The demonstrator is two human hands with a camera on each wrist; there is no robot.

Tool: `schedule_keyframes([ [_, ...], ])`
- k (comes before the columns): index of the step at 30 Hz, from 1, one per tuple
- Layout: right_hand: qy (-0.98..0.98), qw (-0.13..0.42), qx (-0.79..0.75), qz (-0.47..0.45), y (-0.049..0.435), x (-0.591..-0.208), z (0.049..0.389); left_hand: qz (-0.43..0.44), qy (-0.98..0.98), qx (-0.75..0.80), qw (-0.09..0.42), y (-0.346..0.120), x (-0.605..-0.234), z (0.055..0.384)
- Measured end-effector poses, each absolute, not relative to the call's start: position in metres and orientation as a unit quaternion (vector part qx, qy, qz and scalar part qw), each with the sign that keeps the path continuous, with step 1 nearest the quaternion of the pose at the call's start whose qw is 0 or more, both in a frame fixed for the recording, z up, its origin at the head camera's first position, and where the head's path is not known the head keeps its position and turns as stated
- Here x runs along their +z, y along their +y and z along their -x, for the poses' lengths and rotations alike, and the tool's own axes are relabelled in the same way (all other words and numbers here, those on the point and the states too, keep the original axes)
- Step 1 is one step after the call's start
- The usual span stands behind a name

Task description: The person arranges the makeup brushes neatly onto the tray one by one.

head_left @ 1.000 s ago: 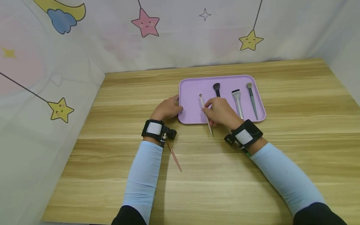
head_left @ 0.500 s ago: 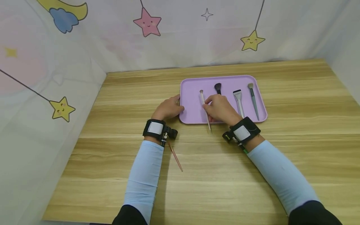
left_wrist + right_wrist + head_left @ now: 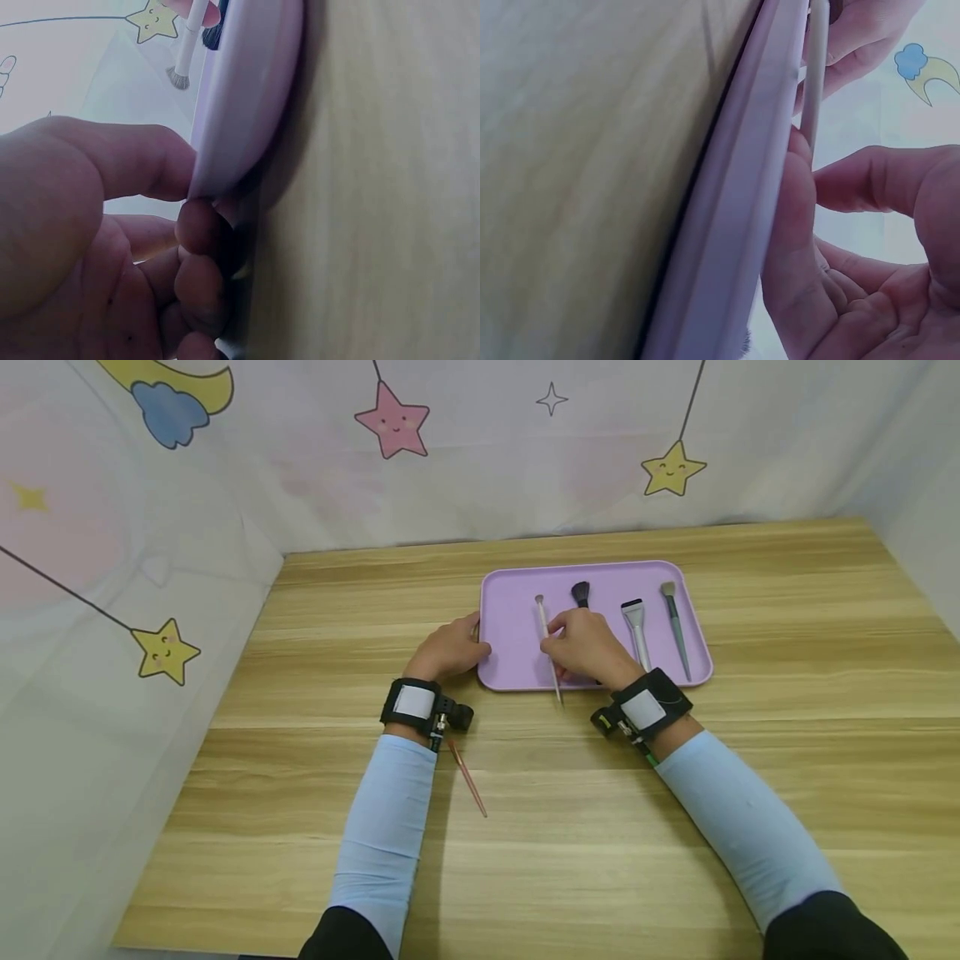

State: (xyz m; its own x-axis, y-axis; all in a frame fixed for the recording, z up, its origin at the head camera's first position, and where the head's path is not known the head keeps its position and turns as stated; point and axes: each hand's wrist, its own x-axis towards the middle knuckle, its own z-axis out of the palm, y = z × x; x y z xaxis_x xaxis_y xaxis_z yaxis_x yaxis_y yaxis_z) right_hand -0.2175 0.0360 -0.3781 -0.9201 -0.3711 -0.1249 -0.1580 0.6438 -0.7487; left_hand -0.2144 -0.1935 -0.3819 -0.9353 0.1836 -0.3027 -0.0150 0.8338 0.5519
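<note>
My right hand [image 3: 588, 647] pinches a slim white makeup brush [image 3: 543, 615] between thumb and fingers, over the left half of a purple tray [image 3: 504, 627]. The brush's small bristle head points away from me; its handle end reaches past the tray's near rim. Whether the handle touches the tray I cannot tell. At the tray's left edge, my left hand [image 3: 448, 649] grips the rim, thumb above and fingers against its side in the left wrist view. On the tray lie a black fluffy brush [image 3: 580, 593], partly behind my right hand, a flat clear-handled brush [image 3: 636, 625] and a green-handled brush [image 3: 676, 627].
A thin rose-coloured brush [image 3: 468, 781] lies on the wooden table [image 3: 570, 852], its upper end hidden by the left wrist camera. Behind the table hangs a white cloth [image 3: 480, 485] printed with stars and a moon.
My right hand has shifted slightly away from me, carrying the white makeup brush farther over the tray. The left hand keeps its grip on the rim.
</note>
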Motion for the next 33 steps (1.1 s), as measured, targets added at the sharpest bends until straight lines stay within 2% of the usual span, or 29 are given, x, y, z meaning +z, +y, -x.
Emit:
schedule_keyframes([
  [15, 0.899, 0.14, -0.392, 0.136, 0.0362, -0.3788, 0.2215, -0.049, 0.941, 0.286, 0.176, -0.1934, -0.3822, 0.2147],
  [27, 0.91, 0.104, -0.371, 0.151, 0.035, -0.3799, 0.2175, -0.041, 0.941, 0.286, 0.176, -0.193, -0.3815, 0.2138],
  [33, 0.927, 0.125, -0.306, 0.176, 0.0335, -0.3763, 0.2119, -0.041, 0.941, 0.289, 0.172, -0.1935, -0.3836, 0.2144],
])
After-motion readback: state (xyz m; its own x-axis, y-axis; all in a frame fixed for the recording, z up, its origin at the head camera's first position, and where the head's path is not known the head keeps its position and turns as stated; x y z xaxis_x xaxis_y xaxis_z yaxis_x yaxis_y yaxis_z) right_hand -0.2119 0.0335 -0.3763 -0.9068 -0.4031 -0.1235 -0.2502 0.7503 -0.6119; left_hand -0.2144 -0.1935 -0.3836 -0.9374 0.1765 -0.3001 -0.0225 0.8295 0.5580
